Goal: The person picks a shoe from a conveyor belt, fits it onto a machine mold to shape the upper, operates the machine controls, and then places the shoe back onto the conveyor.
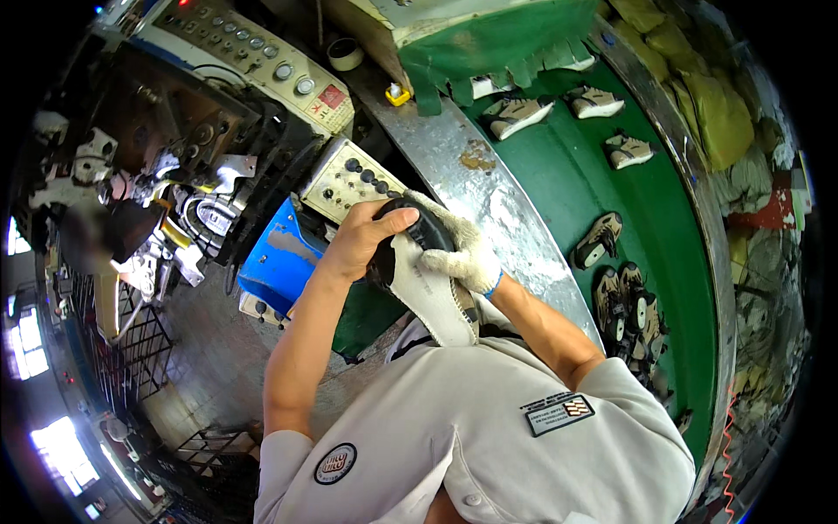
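Bottom side up in front of my chest is a shoe upper (428, 293), with a pale, long flat underside and stitching along its edge. Its far end is black and rounded. My bare left hand (365, 237) grips that black end from the left, thumb laid across the top. From the right, my right hand (467, 255) in a white knit glove closes around the same end, fingers on the black part and the pale underside. The near end of the upper reaches toward my shirt. What lies beneath the upper is hidden by my hands.
A machine with metal clamps (205, 214) stands at left, beside a control box with knobs (353, 179) and a blue metal guard (281, 253). On my right, a metal ledge (515, 223) borders a green conveyor (559, 166) carrying several beige-and-black shoes (598, 240).
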Demonstrator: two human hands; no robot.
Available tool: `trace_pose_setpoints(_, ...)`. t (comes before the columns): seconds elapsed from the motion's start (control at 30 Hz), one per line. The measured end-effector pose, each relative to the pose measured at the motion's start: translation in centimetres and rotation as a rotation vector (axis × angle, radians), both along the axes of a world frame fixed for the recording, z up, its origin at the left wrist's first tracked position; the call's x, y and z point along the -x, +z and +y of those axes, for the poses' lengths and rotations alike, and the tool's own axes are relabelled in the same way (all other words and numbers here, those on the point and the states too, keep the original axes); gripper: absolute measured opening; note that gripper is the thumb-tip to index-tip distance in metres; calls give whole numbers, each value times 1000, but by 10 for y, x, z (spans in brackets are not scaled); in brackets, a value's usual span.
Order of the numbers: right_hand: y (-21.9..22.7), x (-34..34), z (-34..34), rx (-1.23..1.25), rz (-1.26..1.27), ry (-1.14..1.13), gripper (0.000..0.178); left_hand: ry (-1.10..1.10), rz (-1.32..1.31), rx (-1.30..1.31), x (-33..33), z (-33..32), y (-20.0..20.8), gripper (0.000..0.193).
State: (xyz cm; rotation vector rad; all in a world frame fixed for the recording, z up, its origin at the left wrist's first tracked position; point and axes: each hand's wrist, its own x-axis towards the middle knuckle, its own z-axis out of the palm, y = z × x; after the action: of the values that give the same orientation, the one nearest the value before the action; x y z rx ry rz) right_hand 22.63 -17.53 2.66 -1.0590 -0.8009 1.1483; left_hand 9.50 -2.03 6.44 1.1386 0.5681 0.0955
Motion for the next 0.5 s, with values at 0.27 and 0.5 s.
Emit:
trace_pose_setpoints(0.27, -28, -36, -1, -99, 134, -10, 90, 60, 54, -60, -42, -11, -19, 26)
trace_pose_setpoints(0.5, -24, -68, -3, 126, 211, -92, 69, 142, 3, -34, -73, -21, -48, 38)
